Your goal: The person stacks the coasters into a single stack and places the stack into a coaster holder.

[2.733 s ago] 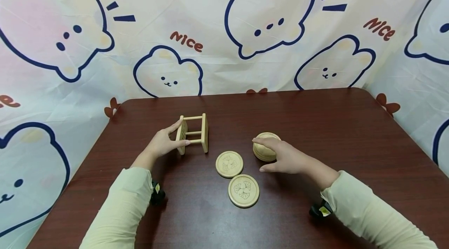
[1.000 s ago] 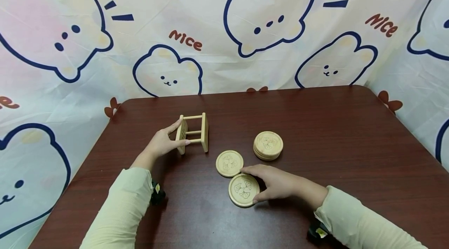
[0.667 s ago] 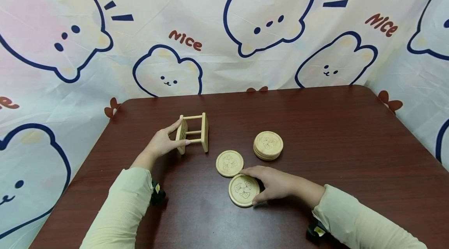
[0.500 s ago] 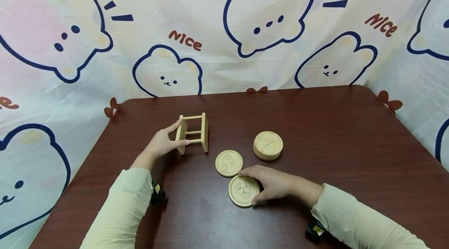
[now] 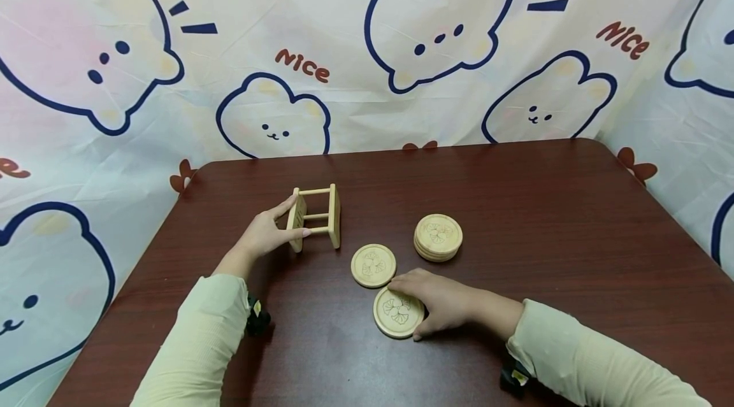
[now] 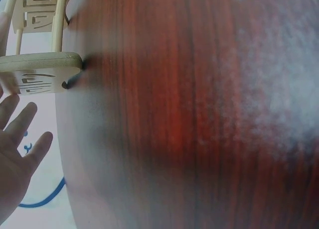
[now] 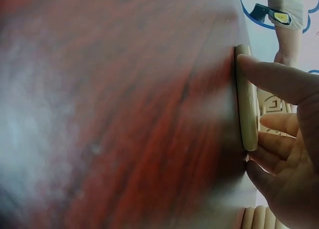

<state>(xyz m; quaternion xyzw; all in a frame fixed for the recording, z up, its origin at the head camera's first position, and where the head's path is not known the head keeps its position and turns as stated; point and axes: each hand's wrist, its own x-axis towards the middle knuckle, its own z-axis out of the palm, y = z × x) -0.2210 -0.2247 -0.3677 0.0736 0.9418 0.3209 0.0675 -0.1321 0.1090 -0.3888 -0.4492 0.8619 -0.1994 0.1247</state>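
Observation:
My left hand (image 5: 264,235) grips the left side of a small pale wooden rack (image 5: 335,222), its thumb along the near side and fingers at the far side. The rack has two end panels joined by rods and stands on the table. In the left wrist view, a carved panel (image 6: 37,79) shows above the spread fingers. My right hand (image 5: 441,299) holds the nearest round wooden coaster (image 5: 395,318) by its rim. The right wrist view has the thumb on one edge of that coaster (image 7: 246,104) and fingers at the opposite edge. The coaster lies flat, engraved with a leaf pattern.
A second coaster (image 5: 373,265) lies just beyond the held one, right by my fingertips. Farther back on the right stands a stack of several coasters (image 5: 438,238). The dark brown table (image 5: 545,216) ends at a patterned cloth backdrop (image 5: 344,107).
My right hand has left the stack and come nearer to the front coaster, closing on its rim. The second coaster has shifted slightly left and away. The left hand and rack stay put.

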